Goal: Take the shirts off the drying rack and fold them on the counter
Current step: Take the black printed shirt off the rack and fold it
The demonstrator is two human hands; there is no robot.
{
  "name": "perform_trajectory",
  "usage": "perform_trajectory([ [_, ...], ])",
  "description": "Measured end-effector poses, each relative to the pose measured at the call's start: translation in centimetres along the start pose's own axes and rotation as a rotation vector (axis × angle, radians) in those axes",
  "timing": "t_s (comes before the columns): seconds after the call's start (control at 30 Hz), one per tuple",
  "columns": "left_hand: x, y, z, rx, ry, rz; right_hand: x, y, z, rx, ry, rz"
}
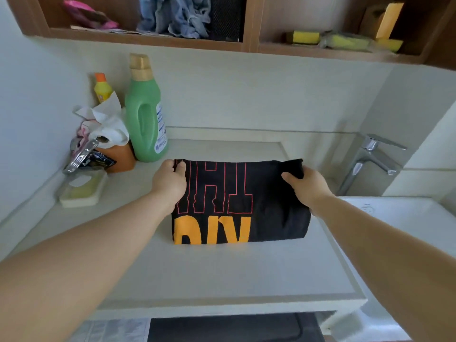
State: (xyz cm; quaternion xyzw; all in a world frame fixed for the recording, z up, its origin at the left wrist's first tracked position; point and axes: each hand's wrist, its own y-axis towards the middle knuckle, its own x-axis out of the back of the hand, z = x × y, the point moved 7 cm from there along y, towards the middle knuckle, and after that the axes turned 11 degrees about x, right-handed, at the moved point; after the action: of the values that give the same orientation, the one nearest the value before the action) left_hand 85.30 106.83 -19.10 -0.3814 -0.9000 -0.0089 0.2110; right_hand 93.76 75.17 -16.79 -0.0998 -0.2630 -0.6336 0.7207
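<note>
A black shirt (266, 208) with red outlined and orange letters lies folded into a rectangle on the pale counter (222, 272). My left hand (170, 183) pinches its far left corner. My right hand (306, 186) grips the far right corner, fingers curled round the cloth. No drying rack is in view.
A green detergent bottle (145, 114), a small yellow bottle (102, 88), crumpled tissue (106, 124) and a soap dish (81, 191) crowd the counter's left. A chrome tap (370, 159) and white sink (407, 218) stand at the right. Wooden shelves (148, 37) hang above.
</note>
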Motion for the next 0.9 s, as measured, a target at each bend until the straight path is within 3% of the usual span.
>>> perform_trajectory([
  [0.1, -1.6, 3.4, 1.4, 0.057, 0.207, -0.085, -3.1, 4.3, -1.6, -0.041, -0.161, 0.099],
  [0.2, -4.2, 6.5, 4.6, 0.115, 0.370, -0.010, -5.9, 6.3, -5.8, -0.167, -0.317, 0.197],
  [0.3, -5.1, 7.5, 5.6, 0.086, 0.459, 0.024, -6.4, 6.2, -8.0, -0.246, -0.447, 0.172],
  [0.4, -3.8, 6.7, 4.0, 0.053, 0.554, -0.091, -5.1, 6.3, -5.8, -0.162, -0.463, 0.045],
  [0.47, -3.2, 4.9, 1.1, -0.094, 0.606, -0.196, -4.5, 6.6, -2.9, 0.034, -0.453, -0.001],
  [0.5, -3.7, 3.6, -0.1, -0.207, 0.637, -0.176, -5.0, 6.5, -1.8, 0.132, -0.439, 0.048],
  [0.57, -6.6, 1.1, 0.0, -0.389, 0.800, 0.036, -8.1, 5.2, -0.9, 0.260, -0.454, 0.283],
  [0.67, -9.0, -0.5, 5.3, -0.251, 1.033, 0.292, -12.6, 2.2, -3.8, 0.245, -0.698, 0.560],
  [0.8, -8.7, 0.3, 7.3, -0.163, 1.067, 0.293, -12.4, 2.2, -5.7, 0.151, -0.761, 0.487],
  [0.9, -8.0, 0.3, 7.0, -0.066, 1.058, 0.278, -10.4, 2.5, -6.7, -0.037, -0.686, 0.413],
])
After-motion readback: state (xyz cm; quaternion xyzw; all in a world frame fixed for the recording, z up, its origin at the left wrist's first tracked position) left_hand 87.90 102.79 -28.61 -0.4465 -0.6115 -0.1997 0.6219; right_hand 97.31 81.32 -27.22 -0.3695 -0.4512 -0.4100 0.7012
